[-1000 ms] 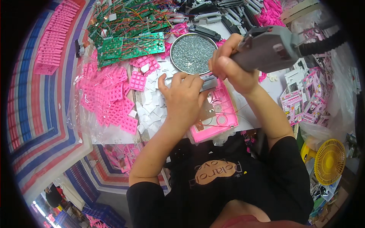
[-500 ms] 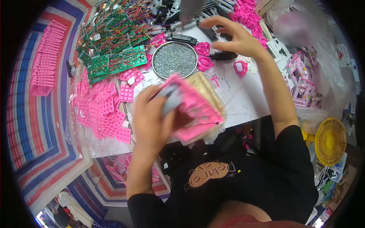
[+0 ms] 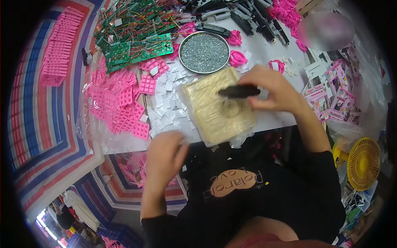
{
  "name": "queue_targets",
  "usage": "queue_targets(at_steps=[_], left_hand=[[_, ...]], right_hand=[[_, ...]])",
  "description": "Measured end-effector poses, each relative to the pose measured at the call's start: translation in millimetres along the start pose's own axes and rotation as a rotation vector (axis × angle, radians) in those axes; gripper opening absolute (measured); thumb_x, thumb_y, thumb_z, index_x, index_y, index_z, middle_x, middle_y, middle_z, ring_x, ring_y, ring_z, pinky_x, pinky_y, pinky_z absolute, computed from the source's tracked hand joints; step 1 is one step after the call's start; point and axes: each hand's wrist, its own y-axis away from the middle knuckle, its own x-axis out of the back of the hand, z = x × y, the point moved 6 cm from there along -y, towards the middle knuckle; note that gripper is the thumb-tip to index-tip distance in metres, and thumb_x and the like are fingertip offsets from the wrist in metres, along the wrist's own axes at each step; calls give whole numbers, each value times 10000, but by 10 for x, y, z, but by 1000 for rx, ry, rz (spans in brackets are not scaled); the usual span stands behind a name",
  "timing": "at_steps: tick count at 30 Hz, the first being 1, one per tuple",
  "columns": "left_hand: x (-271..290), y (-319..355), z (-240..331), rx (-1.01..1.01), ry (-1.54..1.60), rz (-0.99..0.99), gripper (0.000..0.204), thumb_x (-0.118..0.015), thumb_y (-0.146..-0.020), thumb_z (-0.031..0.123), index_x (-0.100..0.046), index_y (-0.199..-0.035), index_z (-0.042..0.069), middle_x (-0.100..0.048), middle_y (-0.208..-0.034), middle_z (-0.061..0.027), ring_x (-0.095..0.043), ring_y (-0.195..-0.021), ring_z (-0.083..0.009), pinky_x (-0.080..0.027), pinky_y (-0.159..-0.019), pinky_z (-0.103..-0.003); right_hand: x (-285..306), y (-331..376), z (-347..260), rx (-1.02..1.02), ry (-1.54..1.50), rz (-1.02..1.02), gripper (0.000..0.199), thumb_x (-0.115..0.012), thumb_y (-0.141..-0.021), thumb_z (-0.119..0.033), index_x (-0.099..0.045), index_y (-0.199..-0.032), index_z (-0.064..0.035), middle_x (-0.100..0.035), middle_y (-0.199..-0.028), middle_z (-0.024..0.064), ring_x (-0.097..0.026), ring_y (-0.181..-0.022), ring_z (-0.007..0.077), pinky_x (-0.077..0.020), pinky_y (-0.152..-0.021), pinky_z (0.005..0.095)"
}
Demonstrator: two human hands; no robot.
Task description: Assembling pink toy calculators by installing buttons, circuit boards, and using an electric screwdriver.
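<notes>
My right hand (image 3: 273, 90) pinches a long black plastic part (image 3: 239, 91), smeared by motion, above a pad wrapped in clear film (image 3: 215, 120). The pad is pale gold and roughly square, lying at the table's front edge. My left hand (image 3: 163, 155) is over the table edge, left of the pad. Its fingers blur, so whether they hold anything is unclear. Just beyond the pad stands a round metal tray (image 3: 204, 70) full of small screws (image 3: 204, 51). White paper pieces (image 3: 165, 105) lie scattered left of the pad.
Pink keypads (image 3: 120, 95) are heaped at left, below wired green circuit boards (image 3: 136, 45). Black parts (image 3: 244, 20) and pink rings (image 3: 285, 12) pile up at the back. Printed pink pieces (image 3: 341, 89) sit at right, with a yellow basket (image 3: 364, 164) beneath.
The pink housing has left my left hand and is out of sight, baring the pad. My left hand has moved down. My right hand came nearer from the back with the black part.
</notes>
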Motion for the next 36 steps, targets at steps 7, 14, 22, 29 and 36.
queue_targets(at_steps=[7, 14, 22, 29, 36], left_hand=[[-443, -626, 86, -154, 100, 27, 270, -775, -804, 125, -657, -1031, 38, -677, -1098, -141, -634, -1027, -346, -495, -876, -423], [-774, -697, 39, -234, -106, -207, 823, -797, -783, 445, -499, -1442, 53, -315, -1565, -281, -283, -1437, -502, -294, -1182, -531], [-748, -873, -49, -310, -20, -323, 851, -797, -786, 410, -463, -1501, 90, -276, -1606, -284, -244, -1480, -507, -276, -1195, -546], [-760, -719, -52, -205, 31, -189, 850, -793, -789, 405, -467, -1490, 51, -228, -1627, -296, -228, -1487, -518, -245, -1201, -559], [-775, -785, 17, -227, 39, -177, 838, -799, -783, 379, -474, -1481, 47, -261, -1612, -294, -243, -1488, -494, -237, -1205, -546]], right_hand=[[374, 41, 437, -228, 174, 248, 366, -709, -776, -172, -691, -1120, -48, -680, -964, 146, -639, -884, 325, -528, -810, 424], [640, 35, 1288, -474, 569, 262, 354, -737, -814, -196, -703, -1140, -62, -689, -1092, 141, -620, -1019, 328, -493, -914, 407], [733, -624, 1875, -357, 397, 440, 227, -688, -903, -205, -721, -1010, -8, -722, -917, 140, -687, -857, 311, -534, -813, 375], [1430, -311, 1786, -465, 750, 695, 201, -670, -812, -150, -745, -983, -74, -720, -968, 181, -674, -946, 381, -534, -866, 482], [1820, 282, 2757, -762, 706, 552, 364, -720, -804, -186, -695, -1159, -110, -724, -1013, 174, -680, -965, 396, -532, -872, 482]])
